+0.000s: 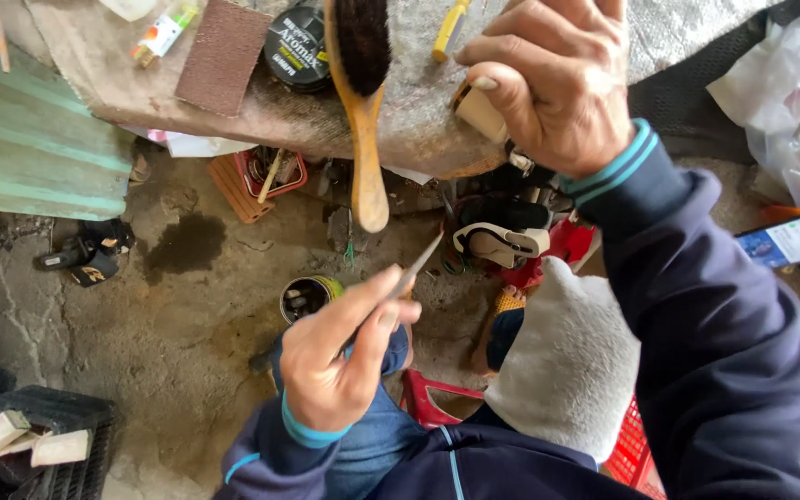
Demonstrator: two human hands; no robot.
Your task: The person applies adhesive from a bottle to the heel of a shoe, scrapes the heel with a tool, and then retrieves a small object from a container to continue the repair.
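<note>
My left hand (340,356) is closed around a thin flat metal blade (416,268) that points up and to the right. My right hand (553,79) is raised near the low workbench (233,116) and grips a small tan block (480,113) between thumb and fingers. A wooden-handled brush (360,102) with dark bristles lies on the bench just left of my right hand, its handle sticking out over the edge. A white cloth (571,366) lies over my lap.
On the bench lie a round black tin (296,48), a brown sandpaper sheet (221,54), a small tube (161,35) and a yellow tool (450,28). On the floor below stand an open can (306,298), a red basket (266,174) and a sandal (502,243). A plastic bag (784,97) sits right.
</note>
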